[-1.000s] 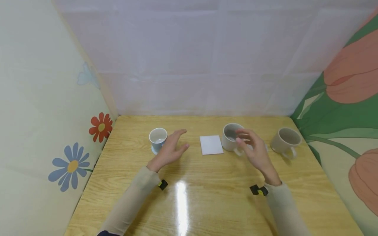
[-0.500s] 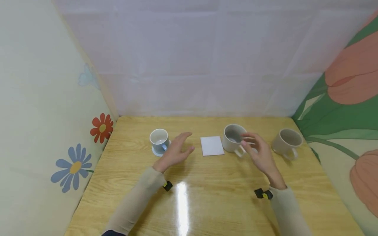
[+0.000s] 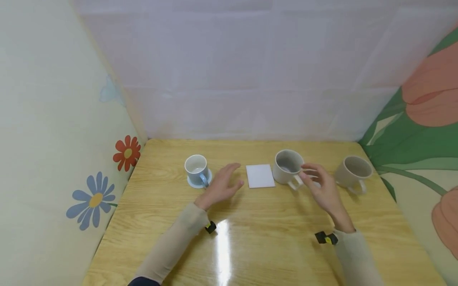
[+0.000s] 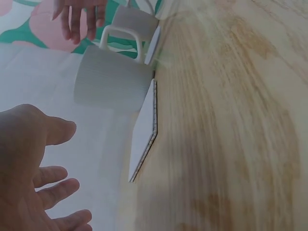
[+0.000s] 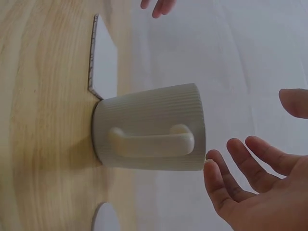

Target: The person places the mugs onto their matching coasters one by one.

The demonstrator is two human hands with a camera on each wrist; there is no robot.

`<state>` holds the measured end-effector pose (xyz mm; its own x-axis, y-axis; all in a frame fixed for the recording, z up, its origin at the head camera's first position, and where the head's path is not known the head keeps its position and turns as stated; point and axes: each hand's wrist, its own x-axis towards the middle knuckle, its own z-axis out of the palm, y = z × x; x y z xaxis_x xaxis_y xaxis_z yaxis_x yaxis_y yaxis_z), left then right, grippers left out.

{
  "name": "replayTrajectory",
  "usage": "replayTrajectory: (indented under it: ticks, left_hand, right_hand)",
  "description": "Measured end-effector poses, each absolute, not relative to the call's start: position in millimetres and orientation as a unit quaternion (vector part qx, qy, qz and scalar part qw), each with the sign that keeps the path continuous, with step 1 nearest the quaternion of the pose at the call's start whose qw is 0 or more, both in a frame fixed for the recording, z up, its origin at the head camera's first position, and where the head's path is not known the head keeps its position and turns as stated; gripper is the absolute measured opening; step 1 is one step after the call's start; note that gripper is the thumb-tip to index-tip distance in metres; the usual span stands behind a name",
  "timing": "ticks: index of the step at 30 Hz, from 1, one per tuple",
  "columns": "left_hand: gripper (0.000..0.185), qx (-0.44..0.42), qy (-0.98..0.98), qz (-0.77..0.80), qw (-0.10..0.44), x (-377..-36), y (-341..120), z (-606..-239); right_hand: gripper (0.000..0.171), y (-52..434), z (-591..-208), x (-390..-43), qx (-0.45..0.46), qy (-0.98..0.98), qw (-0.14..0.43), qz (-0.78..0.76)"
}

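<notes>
My left hand hovers open over the wooden table, between a pale blue cup on its saucer and a white square coaster. It holds nothing; its relaxed fingers show in the left wrist view. My right hand is open with spread fingers, just right of a ribbed beige mug, close to its handle but apart from it. The mug stands upright beside the coaster.
A second beige mug stands at the far right near the tulip-patterned wall. A small white disc lies on the table by the ribbed mug. Flowered panels close in the left and right sides, and a white sheet hangs at the back.
My left hand has drifted right, away from the blue cup toward the coaster. My right hand has pulled back from over the ribbed mug's rim to beside its handle.
</notes>
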<state>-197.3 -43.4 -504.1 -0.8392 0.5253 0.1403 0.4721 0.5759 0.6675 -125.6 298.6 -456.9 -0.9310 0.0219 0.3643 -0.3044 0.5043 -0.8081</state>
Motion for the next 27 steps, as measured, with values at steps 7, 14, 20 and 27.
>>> replayTrajectory:
  ticks: [7, 14, 20, 27]
  left_hand:
    - [0.068, 0.283, 0.891, 0.354, 0.039, -199.3, -34.3, -512.2]
    - [0.072, 0.279, 0.899, 0.334, 0.046, -204.3, -31.4, -525.2]
    - [0.073, 0.288, 0.903, 0.314, 0.059, -210.7, -26.0, -529.6]
    - [0.071, 0.285, 0.911, 0.288, 0.078, -216.1, -13.5, -531.8]
  right_hand:
    - [0.036, 305.3, -465.9, -124.8, 0.061, -0.857, 0.152, 0.489]
    - [0.034, 308.0, -479.5, -125.6, 0.061, -0.859, 0.143, 0.487]
    - [0.033, 305.4, -491.6, -127.7, 0.049, -0.858, 0.132, 0.494]
    - [0.036, 303.5, -502.5, -126.4, 0.018, -0.855, 0.116, 0.505]
